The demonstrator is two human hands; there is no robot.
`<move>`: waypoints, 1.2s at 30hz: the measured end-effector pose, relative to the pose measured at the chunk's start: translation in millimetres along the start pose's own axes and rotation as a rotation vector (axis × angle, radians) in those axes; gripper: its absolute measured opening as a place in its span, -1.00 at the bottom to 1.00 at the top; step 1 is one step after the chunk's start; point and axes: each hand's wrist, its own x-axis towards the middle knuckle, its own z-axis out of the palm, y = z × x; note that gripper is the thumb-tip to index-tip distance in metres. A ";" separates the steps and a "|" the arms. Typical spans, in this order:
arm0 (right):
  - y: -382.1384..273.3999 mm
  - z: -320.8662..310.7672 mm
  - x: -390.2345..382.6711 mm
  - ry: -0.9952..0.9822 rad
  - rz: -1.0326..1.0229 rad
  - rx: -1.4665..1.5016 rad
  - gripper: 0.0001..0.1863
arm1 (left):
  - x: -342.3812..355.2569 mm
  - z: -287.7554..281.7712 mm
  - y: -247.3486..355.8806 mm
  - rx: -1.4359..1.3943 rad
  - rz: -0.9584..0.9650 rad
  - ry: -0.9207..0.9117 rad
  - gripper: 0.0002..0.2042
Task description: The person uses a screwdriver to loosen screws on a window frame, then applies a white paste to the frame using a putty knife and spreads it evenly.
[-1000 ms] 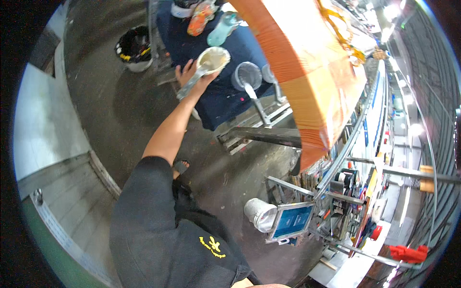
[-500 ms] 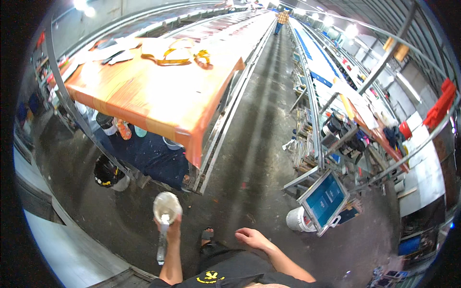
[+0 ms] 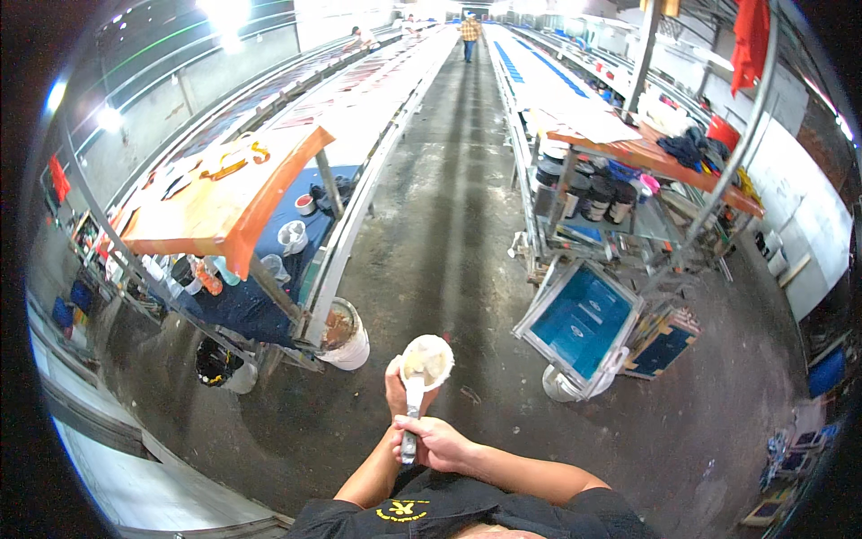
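Note:
Low in front of me, my left hand (image 3: 395, 388) is wrapped round a round white tub (image 3: 444, 349) with an off-white, paste-like substance inside. A spatula (image 3: 414, 392) with a smeared white shaft leans out of the tub toward me. My right hand (image 3: 440, 444) is closed round the spatula's lower handle, close to my left wrist. The spatula's far end is hidden in the paste, and the left fingers under the tub are partly hidden.
To the left stands a table with an orange cover (image 3: 193, 229). Beside its leg is a white bucket (image 3: 352, 346); a black-lined bin (image 3: 235, 370) stands further left. A blue screen frame (image 3: 584, 319) leans at right. Down the aisle (image 3: 449, 207) is a person in a checked shirt (image 3: 470, 31).
My left hand has brought the tub and spatula rightward to the middle. My right hand, empty before, has come over and taken hold of the spatula's handle. The view has tilted up and turned.

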 end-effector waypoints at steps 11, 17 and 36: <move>-103.3 -45.3 -198.2 0.093 -0.042 -0.272 -0.57 | 9.2 51.6 79.2 -0.604 -0.345 -0.851 -0.20; -193.7 -40.0 -291.5 0.359 0.250 -0.855 -0.55 | 51.8 113.1 107.3 -1.025 -0.551 -1.303 -0.12; -312.3 -56.6 -212.2 0.820 0.261 -2.456 -0.79 | 26.3 249.2 89.9 -1.320 -1.684 -1.005 -0.07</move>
